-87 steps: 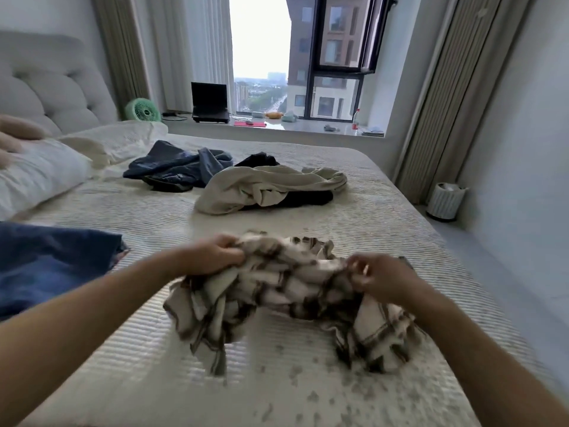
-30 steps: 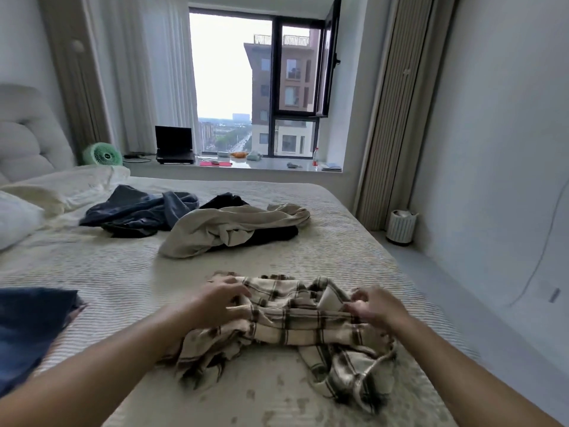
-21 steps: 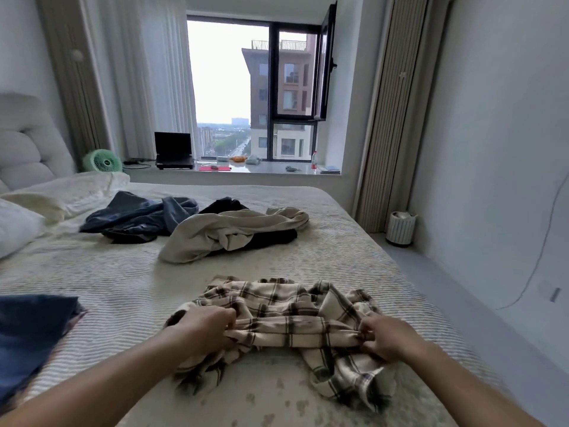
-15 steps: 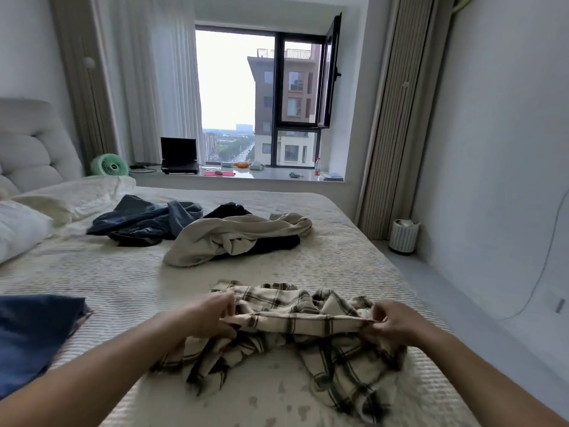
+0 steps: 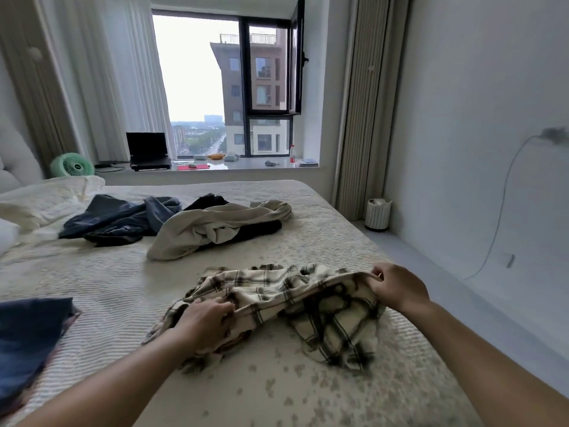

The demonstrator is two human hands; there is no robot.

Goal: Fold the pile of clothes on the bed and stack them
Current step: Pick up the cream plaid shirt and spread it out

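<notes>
A cream and dark plaid garment (image 5: pixel 277 291) lies crumpled on the bed (image 5: pixel 101 282) in front of me. My left hand (image 5: pixel 204 322) grips its near left part, fingers curled into the cloth. My right hand (image 5: pixel 395 286) pinches its right edge and holds it slightly lifted. Further back lie a beige garment (image 5: pixel 215 228) over a black one (image 5: pixel 258 231), and a dark blue garment (image 5: pixel 117 217) to their left. A folded blue piece (image 5: pixel 27 337) rests at the near left.
Pillows (image 5: pixel 40 201) and a padded headboard are at the far left. The bed's right edge drops to a grey floor with a small white bin (image 5: pixel 378 214) by the wall. A windowsill behind the bed holds a laptop (image 5: pixel 147 151) and a green fan (image 5: pixel 72 164).
My right hand has moved right and up, drawing the plaid garment's edge outward. My left hand has shifted lower on the cloth. The garment is more spread than before.
</notes>
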